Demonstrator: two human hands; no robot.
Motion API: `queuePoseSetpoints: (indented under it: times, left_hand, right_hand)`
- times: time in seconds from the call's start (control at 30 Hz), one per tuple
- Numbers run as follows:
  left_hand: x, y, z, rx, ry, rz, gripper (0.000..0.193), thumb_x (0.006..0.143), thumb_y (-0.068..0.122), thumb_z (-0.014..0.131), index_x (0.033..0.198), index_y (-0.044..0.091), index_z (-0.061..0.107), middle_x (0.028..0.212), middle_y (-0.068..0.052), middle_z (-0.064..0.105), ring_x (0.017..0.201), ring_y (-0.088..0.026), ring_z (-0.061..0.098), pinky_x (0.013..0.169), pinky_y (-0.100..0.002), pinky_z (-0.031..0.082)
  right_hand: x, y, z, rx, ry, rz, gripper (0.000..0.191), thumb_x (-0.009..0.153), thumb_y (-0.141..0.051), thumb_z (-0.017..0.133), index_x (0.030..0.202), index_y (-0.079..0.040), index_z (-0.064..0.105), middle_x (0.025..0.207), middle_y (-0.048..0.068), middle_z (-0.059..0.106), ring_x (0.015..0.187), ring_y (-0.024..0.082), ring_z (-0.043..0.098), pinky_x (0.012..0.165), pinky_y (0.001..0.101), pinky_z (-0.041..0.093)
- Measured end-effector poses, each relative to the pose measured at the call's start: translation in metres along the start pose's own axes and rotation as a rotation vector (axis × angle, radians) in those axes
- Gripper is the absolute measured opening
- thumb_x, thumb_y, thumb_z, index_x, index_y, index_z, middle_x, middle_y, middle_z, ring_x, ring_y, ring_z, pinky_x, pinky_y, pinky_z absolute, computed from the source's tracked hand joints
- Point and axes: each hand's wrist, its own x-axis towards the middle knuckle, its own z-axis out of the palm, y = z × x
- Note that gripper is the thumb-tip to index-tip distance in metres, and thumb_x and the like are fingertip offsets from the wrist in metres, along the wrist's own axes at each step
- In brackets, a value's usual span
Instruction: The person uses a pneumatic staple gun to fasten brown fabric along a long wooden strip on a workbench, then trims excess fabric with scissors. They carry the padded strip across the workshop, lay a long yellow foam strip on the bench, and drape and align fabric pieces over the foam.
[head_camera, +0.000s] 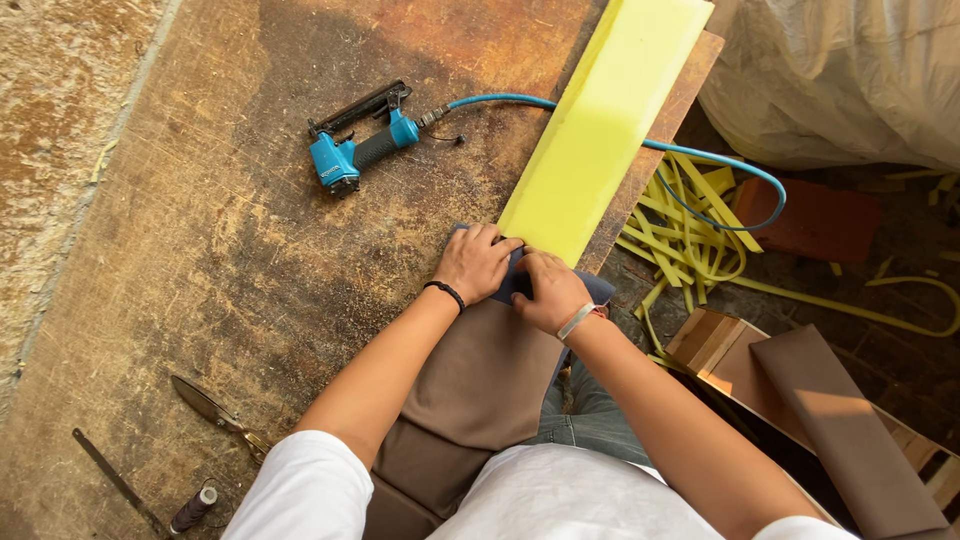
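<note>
The far end of the yellow foam slab (600, 120) runs out past the top edge. Its near end is covered by the left hand (478, 262) and the right hand (548, 290), whose fingertips press down on a dark blue piece (598, 288) that shows only at its edges. The brown cloth (470, 390) slips under the person's white shirt (580, 495). The scissors (215, 412) have their handles hidden behind the left sleeve. The table (200, 250) is cut off at the bottom.

We identify an upholstery workshop, probably: scarred wooden workbench (200, 250), pneumatic stapler (358, 140) on blue air hose (700, 160), foam slab (600, 120), foam offcuts (700, 240) on floor
</note>
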Motion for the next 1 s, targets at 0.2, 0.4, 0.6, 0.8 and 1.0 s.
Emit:
queuePoseSetpoints:
  times: [0.2, 0.4, 0.6, 0.8, 1.0]
  left_hand:
    - [0.024, -0.004, 0.003, 0.215, -0.058, -0.031, 0.015, 0.084, 0.029, 0.066, 0.086, 0.015, 0.068, 0.098, -0.007, 0.063, 0.097, -0.027, 0.060, 0.084, -0.045, 0.045]
    - [0.012, -0.015, 0.000, 0.023, -0.127, -0.060, 0.019, 0.091, 0.029, 0.065, 0.103, 0.016, 0.070, 0.099, -0.007, 0.063, 0.098, -0.027, 0.062, 0.086, -0.044, 0.045]
    - [0.002, -0.020, -0.003, 0.081, -0.080, -0.122, 0.024, 0.089, 0.033, 0.066, 0.109, 0.022, 0.075, 0.116, -0.010, 0.062, 0.107, -0.029, 0.060, 0.087, -0.046, 0.044]
    - [0.007, -0.014, -0.004, 0.101, -0.065, -0.182, 0.022, 0.086, 0.031, 0.065, 0.101, 0.024, 0.079, 0.123, -0.013, 0.062, 0.111, -0.030, 0.058, 0.091, -0.047, 0.043]
    - [0.008, 0.007, 0.001, 0.078, 0.028, -0.456, 0.023, 0.088, 0.032, 0.064, 0.101, 0.023, 0.080, 0.126, -0.013, 0.062, 0.119, -0.032, 0.056, 0.103, -0.049, 0.042]
  right_hand:
    - [0.019, -0.006, -0.002, -0.065, -0.198, 0.217, 0.053, 0.069, -0.023, 0.080, 0.117, -0.010, 0.063, 0.115, 0.012, 0.070, 0.119, 0.033, 0.058, 0.102, 0.0434, 0.046]
    - [0.035, -0.003, -0.008, -0.125, -0.275, 0.266, 0.047, 0.073, -0.028, 0.080, 0.114, -0.012, 0.065, 0.116, 0.011, 0.071, 0.115, 0.033, 0.062, 0.101, 0.0423, 0.049]
    - [0.028, -0.008, 0.010, -0.010, -0.131, 0.067, 0.055, 0.066, -0.023, 0.078, 0.114, -0.005, 0.060, 0.112, 0.019, 0.069, 0.109, 0.037, 0.065, 0.095, 0.0445, 0.051]
    - [0.001, 0.018, -0.011, -0.057, -0.247, 0.416, 0.037, 0.083, -0.024, 0.069, 0.115, -0.010, 0.058, 0.105, 0.019, 0.072, 0.103, 0.039, 0.068, 0.090, 0.0482, 0.054]
    - [-0.045, 0.056, -0.025, 0.014, -0.164, 0.491, 0.041, 0.082, -0.027, 0.073, 0.116, -0.009, 0.059, 0.112, 0.014, 0.074, 0.106, 0.037, 0.069, 0.091, 0.0466, 0.054]
